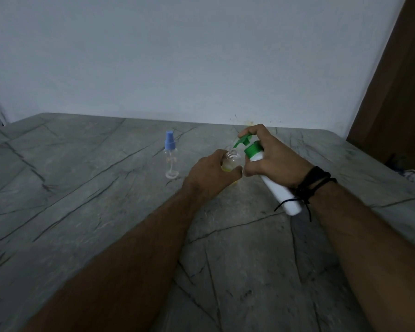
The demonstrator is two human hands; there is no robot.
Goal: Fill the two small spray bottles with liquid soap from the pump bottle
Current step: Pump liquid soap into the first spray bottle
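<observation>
Spray bottles first: the capped one (171, 156) with the blue top stands alone on the stone table (82, 188), left of your hands. Your left hand (213, 174) wraps the open bottle (231, 160) — yellowish soap inside, seemingly low. Your right hand (271, 156) grips the tilted white pump bottle (277, 188), a finger on its green pump (243, 140) — spout over the open neck.

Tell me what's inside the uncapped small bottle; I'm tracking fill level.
Yellow liquid sits low in the open spray bottle, beneath the green pump nozzle. The left hand wraps its body, hiding the exact level.
</observation>
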